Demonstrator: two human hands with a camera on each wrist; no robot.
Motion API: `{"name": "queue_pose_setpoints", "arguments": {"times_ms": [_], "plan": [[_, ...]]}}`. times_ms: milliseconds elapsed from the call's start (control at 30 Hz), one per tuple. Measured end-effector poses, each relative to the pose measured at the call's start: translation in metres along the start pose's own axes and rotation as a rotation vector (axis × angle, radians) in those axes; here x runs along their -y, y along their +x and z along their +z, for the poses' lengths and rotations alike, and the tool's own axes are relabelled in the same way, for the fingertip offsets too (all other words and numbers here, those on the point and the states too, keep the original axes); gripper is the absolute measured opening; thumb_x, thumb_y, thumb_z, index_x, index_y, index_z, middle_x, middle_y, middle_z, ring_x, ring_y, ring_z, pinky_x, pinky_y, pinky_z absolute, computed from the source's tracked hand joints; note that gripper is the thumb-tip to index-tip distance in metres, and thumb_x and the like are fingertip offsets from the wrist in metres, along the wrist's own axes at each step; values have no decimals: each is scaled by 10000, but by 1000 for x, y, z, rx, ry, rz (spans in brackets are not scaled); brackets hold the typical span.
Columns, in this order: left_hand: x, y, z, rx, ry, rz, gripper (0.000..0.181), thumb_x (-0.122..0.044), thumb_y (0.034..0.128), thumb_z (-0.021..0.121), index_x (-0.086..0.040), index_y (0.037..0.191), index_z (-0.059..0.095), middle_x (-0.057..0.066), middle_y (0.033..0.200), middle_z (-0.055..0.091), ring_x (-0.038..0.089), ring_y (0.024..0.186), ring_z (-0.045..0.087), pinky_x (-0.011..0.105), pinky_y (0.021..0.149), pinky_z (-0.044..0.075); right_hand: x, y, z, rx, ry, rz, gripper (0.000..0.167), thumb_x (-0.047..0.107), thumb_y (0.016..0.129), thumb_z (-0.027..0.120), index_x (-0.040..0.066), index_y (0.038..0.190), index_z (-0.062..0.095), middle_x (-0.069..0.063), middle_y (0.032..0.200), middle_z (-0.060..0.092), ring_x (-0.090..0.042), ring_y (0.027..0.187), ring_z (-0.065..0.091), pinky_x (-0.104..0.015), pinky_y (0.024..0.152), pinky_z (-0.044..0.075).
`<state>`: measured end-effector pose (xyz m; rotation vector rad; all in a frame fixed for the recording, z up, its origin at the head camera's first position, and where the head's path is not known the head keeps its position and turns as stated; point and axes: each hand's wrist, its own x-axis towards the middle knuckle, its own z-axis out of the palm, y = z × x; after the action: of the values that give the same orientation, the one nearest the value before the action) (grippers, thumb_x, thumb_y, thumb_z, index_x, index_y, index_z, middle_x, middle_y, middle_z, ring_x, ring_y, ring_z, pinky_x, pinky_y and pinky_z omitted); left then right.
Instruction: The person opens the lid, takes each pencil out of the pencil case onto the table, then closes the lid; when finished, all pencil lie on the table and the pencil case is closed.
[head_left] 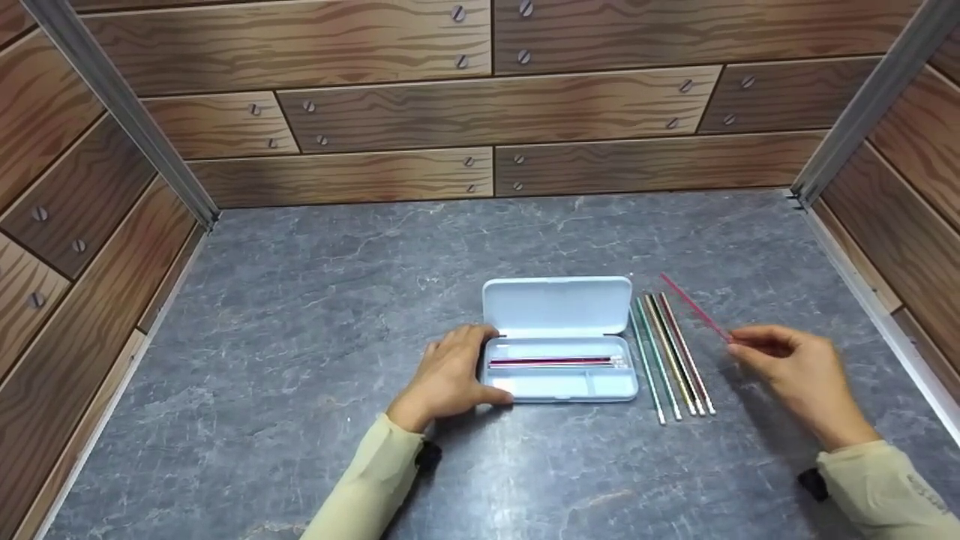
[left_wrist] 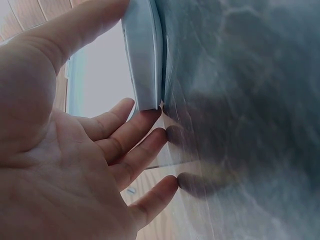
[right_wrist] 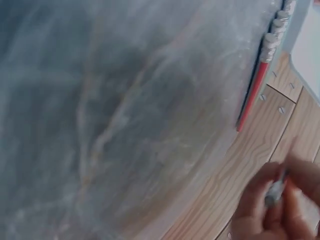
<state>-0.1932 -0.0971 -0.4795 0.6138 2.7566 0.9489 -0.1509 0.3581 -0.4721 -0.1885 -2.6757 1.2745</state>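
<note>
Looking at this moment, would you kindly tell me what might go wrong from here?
The slim pinkish-red pencil is pinched near one end by the right hand, so it could swing or slip. The row of loose, shiny multicoloured pencils lies close beside the light blue plastic case, so a passing hand might knock some askew. If the left hand loosened its grip, the case could shift when bumped.

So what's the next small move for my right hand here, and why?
Probably bring the pink pencil over the open case: your right hand pinches it, other pencils already lie inside, and your left hand holds the case's left end.
</note>
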Motion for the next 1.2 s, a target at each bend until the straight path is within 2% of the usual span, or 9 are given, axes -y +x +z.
{"name": "queue_pose_setpoints", "arguments": {"times_ms": [133, 200, 367, 533, 667, 833, 1033, 1200], "plan": [[1, -2, 1, -7, -5, 4, 924, -370, 788, 1021, -93, 1537, 558, 148, 1526, 643, 367, 1475, 561, 596, 1174, 414, -2, 1, -1, 29, -154, 47, 328, 112, 971, 859, -50, 1249, 796, -141, 1041, 860, 62, 721, 661, -205, 616, 545], [1, -2, 1, -10, -4, 6, 924, -371, 784, 1023, -94, 1535, 561, 151, 1523, 645, 369, 1476, 562, 598, 1176, 415, -2, 1, -1, 43, -183, 68, 320, 115, 969, 856, -54, 1234, 800, -211, 1061, 848, 40, 708, 652, -223, 604, 533], [2, -2, 1, -13, -4, 10, 926, -373, 776, 1025, -98, 1530, 563, 154, 1521, 648, 372, 1473, 564, 603, 1183, 415, 3, 2, 3, 51, -248, 89, 295, 137, 962, 853, -52, 1186, 819, -208, 1027, 853, -32, 723, 647, -247, 610, 498], [1, -2, 0, -9, -5, 3, 920, -372, 779, 1023, -105, 1530, 563, 151, 1529, 646, 365, 1475, 564, 595, 1190, 411, 8, 6, 6, 68, -328, 75, 250, 209, 954, 866, 3, 1094, 860, -205, 1034, 853, -146, 794, 654, -312, 697, 454], [0, -1, 1, -6, -3, 0, 911, -371, 785, 1022, -108, 1527, 564, 149, 1528, 647, 363, 1470, 567, 592, 1188, 412, 10, 8, 9, 102, -352, 77, 241, 236, 951, 865, 20, 1057, 868, -226, 1063, 843, -216, 843, 675, -344, 725, 448], [0, 0, 1, -1, 5, 3, 911, -383, 785, 1021, -113, 1526, 564, 147, 1524, 648, 367, 1467, 568, 597, 1185, 415, 11, 9, 12, 143, -346, 102, 269, 241, 954, 860, -2, 1070, 857, -240, 1068, 838, -195, 823, 680, -341, 712, 473], [0, 0, 1, -13, 12, 12, 898, -383, 783, 1020, -110, 1511, 570, 135, 1507, 653, 357, 1458, 572, 587, 1153, 426, 13, 12, 15, 189, -329, 123, 286, 250, 952, 867, -11, 1068, 846, -170, 941, 831, -165, 743, 641, -342, 669, 487], [1, 0, 1, -21, 17, 23, 888, -385, 785, 1018, -108, 1501, 574, 131, 1492, 658, 353, 1453, 575, 585, 1133, 433, 15, 13, 17, 191, -342, 122, 295, 263, 945, 874, -8, 1059, 846, -142, 917, 825, -163, 727, 630, -338, 659, 481]]}}
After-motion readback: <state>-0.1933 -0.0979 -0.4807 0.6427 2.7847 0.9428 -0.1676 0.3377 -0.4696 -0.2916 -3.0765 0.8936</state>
